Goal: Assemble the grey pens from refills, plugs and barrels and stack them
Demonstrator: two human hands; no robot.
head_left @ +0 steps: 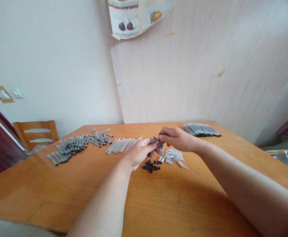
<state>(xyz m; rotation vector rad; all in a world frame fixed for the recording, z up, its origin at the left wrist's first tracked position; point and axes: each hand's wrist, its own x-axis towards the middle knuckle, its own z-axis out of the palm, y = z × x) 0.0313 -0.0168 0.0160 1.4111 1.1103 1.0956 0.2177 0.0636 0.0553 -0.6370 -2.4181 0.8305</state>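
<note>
My left hand (140,152) and my right hand (177,138) meet above the middle of the table, fingertips nearly touching. Both are closed in a pinch around small dark pieces between them, too blurred to name. Below my left hand lies a heap of short black plugs (151,167). Translucent white pen caps (173,155) are scattered under my right hand. To the left of my left hand, a row of white pen barrels (120,145) lies side by side, partly hidden by the hand.
Many pale pens with black ends (70,148) lie along the left of the wooden table (97,197). A neat row of black-ended pens (200,129) sits at the back right. A wooden chair (36,135) stands beyond the left edge, and a wall rises behind the table.
</note>
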